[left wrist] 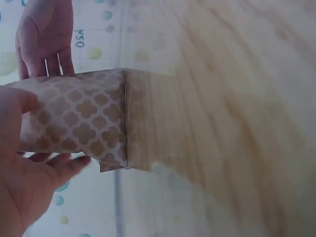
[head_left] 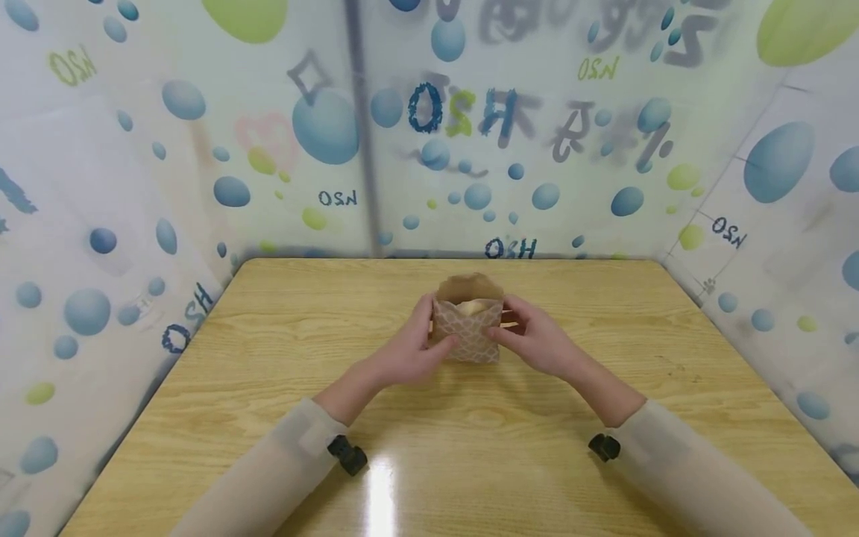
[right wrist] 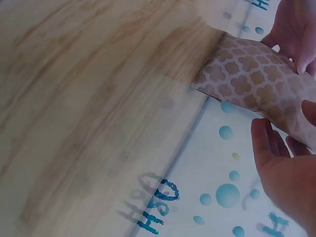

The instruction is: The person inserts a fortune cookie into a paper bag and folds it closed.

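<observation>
A small brown paper bag (head_left: 470, 339) with a white lattice pattern stands upright on the table, its top gaping and its back flap raised. Something pale (head_left: 472, 306) shows inside the mouth. My left hand (head_left: 421, 347) holds the bag's left side, thumb across the front and fingers round the side edge. On the other side my right hand (head_left: 537, 339) has its thumb on the front and its fingers along the right edge. The left wrist view shows the patterned paper bag (left wrist: 84, 116) between both hands, its bottom edge at the wood.
The wooden table (head_left: 302, 313) has a light grain and a bright reflection near the front. Printed curtains (head_left: 429, 171) with blue and green drops enclose its back and sides. Dark devices (head_left: 347, 455) are fixed at both sleeve cuffs.
</observation>
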The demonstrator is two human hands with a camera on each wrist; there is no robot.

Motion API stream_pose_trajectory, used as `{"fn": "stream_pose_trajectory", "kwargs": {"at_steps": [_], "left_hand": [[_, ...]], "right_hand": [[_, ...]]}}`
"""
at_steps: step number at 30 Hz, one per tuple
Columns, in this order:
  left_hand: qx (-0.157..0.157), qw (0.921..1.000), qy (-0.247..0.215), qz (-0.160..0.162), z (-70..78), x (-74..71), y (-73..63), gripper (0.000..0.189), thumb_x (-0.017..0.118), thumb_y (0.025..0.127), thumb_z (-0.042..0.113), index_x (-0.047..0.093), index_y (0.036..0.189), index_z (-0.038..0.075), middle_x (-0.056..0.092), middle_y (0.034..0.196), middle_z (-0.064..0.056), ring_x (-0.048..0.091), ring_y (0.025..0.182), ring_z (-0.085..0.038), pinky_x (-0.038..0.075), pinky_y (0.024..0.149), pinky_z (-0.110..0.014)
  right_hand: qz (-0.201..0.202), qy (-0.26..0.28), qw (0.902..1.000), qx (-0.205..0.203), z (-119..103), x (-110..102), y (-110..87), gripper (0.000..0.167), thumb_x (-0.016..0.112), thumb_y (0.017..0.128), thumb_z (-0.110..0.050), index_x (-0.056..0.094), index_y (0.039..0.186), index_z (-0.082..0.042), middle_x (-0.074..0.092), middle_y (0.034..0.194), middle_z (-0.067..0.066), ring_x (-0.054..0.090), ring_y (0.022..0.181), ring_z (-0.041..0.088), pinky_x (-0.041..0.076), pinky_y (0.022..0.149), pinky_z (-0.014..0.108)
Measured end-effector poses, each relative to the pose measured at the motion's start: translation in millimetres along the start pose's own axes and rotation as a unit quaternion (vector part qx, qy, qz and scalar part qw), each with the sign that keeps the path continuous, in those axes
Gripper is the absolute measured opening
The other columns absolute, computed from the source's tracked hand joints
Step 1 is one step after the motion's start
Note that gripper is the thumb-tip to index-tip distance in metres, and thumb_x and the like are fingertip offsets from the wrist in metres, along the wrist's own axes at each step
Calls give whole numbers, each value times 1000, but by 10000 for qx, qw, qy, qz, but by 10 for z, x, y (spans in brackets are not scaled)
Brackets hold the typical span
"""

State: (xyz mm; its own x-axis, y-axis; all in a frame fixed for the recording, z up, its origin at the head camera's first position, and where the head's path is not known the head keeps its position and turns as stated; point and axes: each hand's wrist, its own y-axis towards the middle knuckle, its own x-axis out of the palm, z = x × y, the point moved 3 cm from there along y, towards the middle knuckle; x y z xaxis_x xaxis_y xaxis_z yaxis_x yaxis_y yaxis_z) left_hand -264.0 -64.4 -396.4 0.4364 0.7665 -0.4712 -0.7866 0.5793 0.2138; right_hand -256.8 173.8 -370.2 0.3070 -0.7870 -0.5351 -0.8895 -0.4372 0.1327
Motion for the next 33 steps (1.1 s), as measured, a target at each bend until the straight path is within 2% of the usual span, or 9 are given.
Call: {"fn": "stream_pose_trajectory", "kwargs": {"at_steps": [2, 4, 8, 13, 16, 19, 26, 30, 33], "left_hand": [[200, 9994, -3, 278, 24, -41, -8, 78, 62, 112, 18, 11, 171, 16, 37, 162, -18, 52, 147, -38, 56, 110, -55], [551, 9970, 218, 495, 54, -76, -19, 79, 64, 111, 16, 11, 171, 17, 37, 162, -19, 54, 145, -41, 60, 104, -56], [1258, 9872, 711, 669, 103, -113, -42, 68, 62, 112, 10, 21, 166, 13, 35, 163, -21, 59, 139, -44, 64, 97, -50], [1650, 9764, 1158, 776, 127, -138, -70, 47, 58, 112, 5, 38, 154, 7, 45, 150, -21, 61, 128, -36, 66, 90, -34], [1685, 9720, 1405, 846, 134, -154, -81, 38, 59, 112, 6, 45, 148, 7, 49, 140, -18, 58, 118, -29, 66, 86, -31], [1589, 9723, 1489, 845, 138, -162, -86, 36, 60, 112, 8, 48, 147, 9, 51, 137, -16, 56, 113, -26, 66, 85, -31], [1243, 9804, 1337, 743, 133, -170, -89, 32, 62, 112, 12, 51, 143, 8, 50, 140, -18, 60, 119, -29, 65, 95, -37], [1211, 9800, 1412, 713, 145, -172, -82, 25, 63, 112, 14, 56, 135, 6, 50, 139, -18, 59, 123, -30, 65, 98, -41], [1261, 9779, 1508, 713, 151, -174, -72, 16, 62, 113, 15, 59, 127, 7, 52, 136, -16, 58, 122, -27, 65, 97, -38]], "right_hand": [[106, 9, 9999, 0, -7, -22, -7, 56, 69, 109, -17, 49, 161, -8, 63, 147, 20, 64, 135, 41, 59, 108, 54], [241, -23, 9997, -101, -16, -34, -11, 61, 70, 109, -17, 44, 163, -7, 61, 148, 22, 65, 134, 41, 58, 109, 57], [573, -236, 9960, -638, -67, -54, -15, 72, 72, 107, -11, 32, 166, -12, 55, 152, 25, 68, 130, 42, 58, 107, 60], [785, -931, 9832, -1363, -121, -48, -24, 58, 73, 105, -6, 47, 157, -12, 56, 150, 20, 73, 118, 37, 63, 97, 55], [831, -1275, 9770, -1492, -127, -37, -32, 47, 72, 106, -8, 59, 151, -11, 59, 146, 17, 72, 114, 34, 65, 94, 50], [848, -1393, 9750, -1509, -122, -30, -34, 42, 72, 106, -8, 63, 147, -11, 60, 142, 16, 70, 114, 32, 65, 92, 48], [749, -1459, 9752, -1489, -124, -19, -31, 29, 71, 107, -9, 69, 135, -12, 63, 133, 11, 67, 115, 25, 66, 92, 42], [667, -1497, 9762, -1423, -152, -12, -28, 23, 72, 107, -9, 72, 130, -13, 63, 127, 8, 67, 109, 22, 66, 93, 43], [600, -1538, 9765, -1388, -174, -2, -30, 20, 72, 106, -9, 73, 126, -12, 62, 120, 8, 67, 105, 20, 65, 93, 45]]}}
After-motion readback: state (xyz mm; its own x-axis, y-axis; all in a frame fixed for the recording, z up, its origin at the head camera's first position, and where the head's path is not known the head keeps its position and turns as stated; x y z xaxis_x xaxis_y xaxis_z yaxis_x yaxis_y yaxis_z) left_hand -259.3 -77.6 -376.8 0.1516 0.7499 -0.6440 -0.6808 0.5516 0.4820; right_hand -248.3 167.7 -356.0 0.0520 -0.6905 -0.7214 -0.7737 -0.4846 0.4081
